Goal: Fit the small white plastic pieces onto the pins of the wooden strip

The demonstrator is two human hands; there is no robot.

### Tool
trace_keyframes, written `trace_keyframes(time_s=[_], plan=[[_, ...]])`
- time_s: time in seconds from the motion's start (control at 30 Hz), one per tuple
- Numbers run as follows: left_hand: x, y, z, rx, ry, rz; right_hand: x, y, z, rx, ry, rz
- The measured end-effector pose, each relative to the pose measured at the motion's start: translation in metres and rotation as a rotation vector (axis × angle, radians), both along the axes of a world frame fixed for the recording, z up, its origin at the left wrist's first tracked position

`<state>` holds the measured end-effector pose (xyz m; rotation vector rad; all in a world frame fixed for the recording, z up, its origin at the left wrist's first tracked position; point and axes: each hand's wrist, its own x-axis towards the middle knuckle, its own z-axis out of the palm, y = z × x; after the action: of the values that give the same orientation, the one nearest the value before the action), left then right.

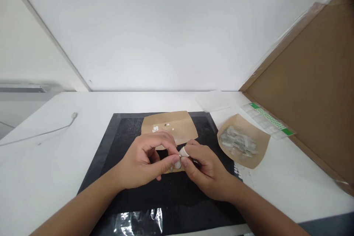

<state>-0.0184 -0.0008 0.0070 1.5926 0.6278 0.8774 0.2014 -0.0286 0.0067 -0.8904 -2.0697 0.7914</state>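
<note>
Both hands meet over the middle of the black mat (pixel 116 177) on the white tabletop (pixel 41 169). The left hand (pixel 143 162) and the right hand (pixel 206 171) have their fingers pressed together around one tiny piece (pixel 180 159) — pale, with a glint of metal, too small to make out further. It sits just where the fingertips touch, above a scrap of brown paper (pixel 169 127) carrying a few white bits. Off to the right, apart from the hands, another brown paper (pixel 260 143) holds a heap of small clear packets (pixel 238 142), and a green-edged strip (pixel 269 121) lies beyond it. To my eye the work calls for a light, steady pinch — keep the piece low over the mat, wrists resting, so that if it slips it lands on the dark surface.
</note>
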Motion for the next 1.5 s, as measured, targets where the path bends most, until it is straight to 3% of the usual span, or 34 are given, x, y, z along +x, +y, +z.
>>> trace_keyframes(time_s=[0.47,0.8,0.97,1.27,1.5], plan=[[0.000,0.002,-0.001,-0.105,-0.078,-0.063,0.002,0.003,-0.002,0.065,-0.068,0.023],[0.005,-0.005,0.008,0.097,0.110,0.082,0.000,0.005,-0.006,0.285,-0.180,-0.032],[0.012,-0.008,0.007,-0.016,0.107,0.144,0.000,0.005,-0.009,0.325,-0.237,-0.037],[0.015,-0.007,-0.002,-0.300,-0.116,0.068,0.001,0.006,-0.011,0.240,-0.161,0.008],[0.011,-0.006,0.001,-0.200,0.075,0.115,0.003,0.008,-0.012,0.237,-0.147,0.006]])
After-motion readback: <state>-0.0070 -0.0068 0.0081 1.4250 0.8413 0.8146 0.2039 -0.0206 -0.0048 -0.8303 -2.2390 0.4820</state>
